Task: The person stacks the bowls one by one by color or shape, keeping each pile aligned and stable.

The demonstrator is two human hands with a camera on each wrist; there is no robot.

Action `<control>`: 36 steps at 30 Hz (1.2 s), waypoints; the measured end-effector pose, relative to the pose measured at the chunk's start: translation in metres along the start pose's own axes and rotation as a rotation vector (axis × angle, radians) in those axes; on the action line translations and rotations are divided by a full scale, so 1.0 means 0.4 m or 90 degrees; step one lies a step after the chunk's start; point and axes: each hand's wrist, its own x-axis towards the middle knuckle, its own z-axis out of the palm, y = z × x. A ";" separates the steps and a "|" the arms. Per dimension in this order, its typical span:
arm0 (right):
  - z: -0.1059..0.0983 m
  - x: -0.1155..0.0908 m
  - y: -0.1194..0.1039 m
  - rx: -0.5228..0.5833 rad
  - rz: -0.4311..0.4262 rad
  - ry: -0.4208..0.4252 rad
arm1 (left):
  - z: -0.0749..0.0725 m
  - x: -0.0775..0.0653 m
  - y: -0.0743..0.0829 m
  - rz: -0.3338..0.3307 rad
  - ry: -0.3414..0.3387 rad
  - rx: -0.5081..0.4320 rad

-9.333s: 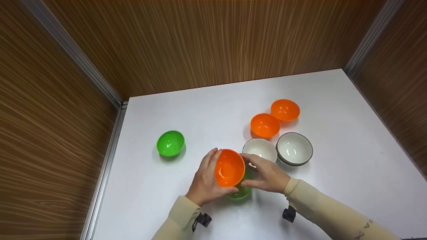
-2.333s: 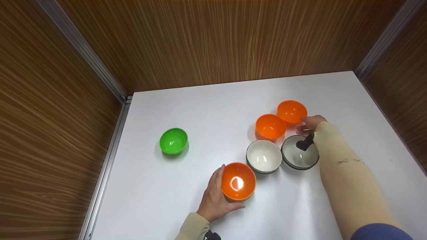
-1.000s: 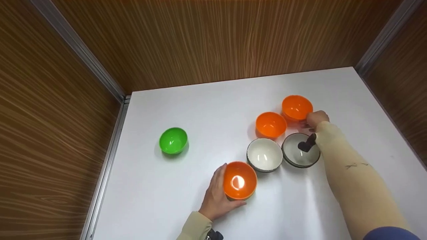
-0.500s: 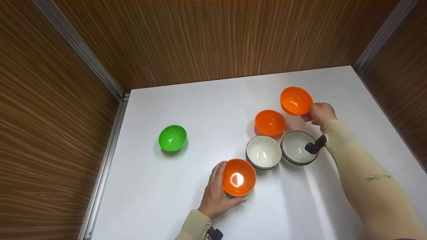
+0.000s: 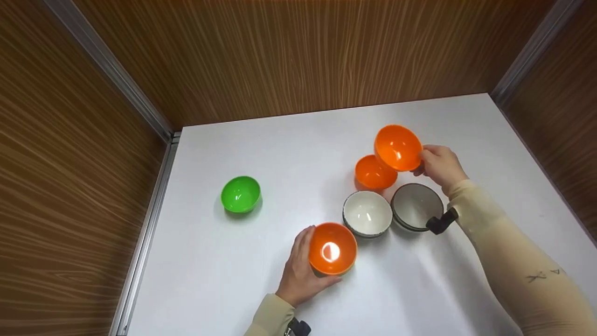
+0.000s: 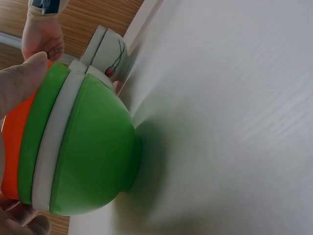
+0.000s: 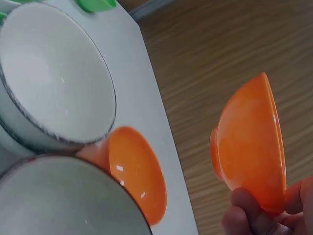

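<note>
My right hand (image 5: 440, 165) pinches the rim of an orange bowl (image 5: 398, 148), raised off the table and tilted. It hangs partly over a second orange bowl (image 5: 373, 173) that stands on the table. My left hand (image 5: 301, 270) holds a stack of nested bowls, its fingers and thumb around the upper rims. An orange bowl (image 5: 332, 249) tops that stack. Beneath it, the left wrist view shows a green bowl (image 6: 36, 132), a white one (image 6: 55, 142) and another green bowl (image 6: 95, 152) at the bottom, its foot at the table.
Two sets of dark-rimmed white bowls, one in the middle (image 5: 367, 214) and one to its right (image 5: 416, 205), stand beside the stack. A lone green bowl (image 5: 240, 194) sits at the left. Wood-grain panels (image 5: 298, 56) enclose the white table (image 5: 196, 261).
Earlier both hands were at an orange bowl over a green one; the right hand then reached to the far orange bowl, lifted it and moved it left. The left hand stays on the stack.
</note>
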 end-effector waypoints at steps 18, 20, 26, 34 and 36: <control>0.102 -0.094 -0.071 -0.058 -0.139 -0.097 | -0.004 0.009 -0.003 0.011 0.010 0.000; 0.112 -0.104 -0.073 -0.069 -0.147 -0.106 | -0.005 0.011 -0.002 0.006 0.008 0.002; 0.135 -0.128 -0.081 -0.120 -0.187 -0.125 | -0.015 0.026 0.009 -0.013 0.015 0.008; 0.174 -0.158 -0.083 -0.175 -0.240 -0.151 | -0.030 0.046 0.029 -0.006 0.048 -0.007; 0.184 -0.166 -0.083 -0.182 -0.250 -0.161 | -0.033 0.053 0.035 -0.002 0.055 -0.017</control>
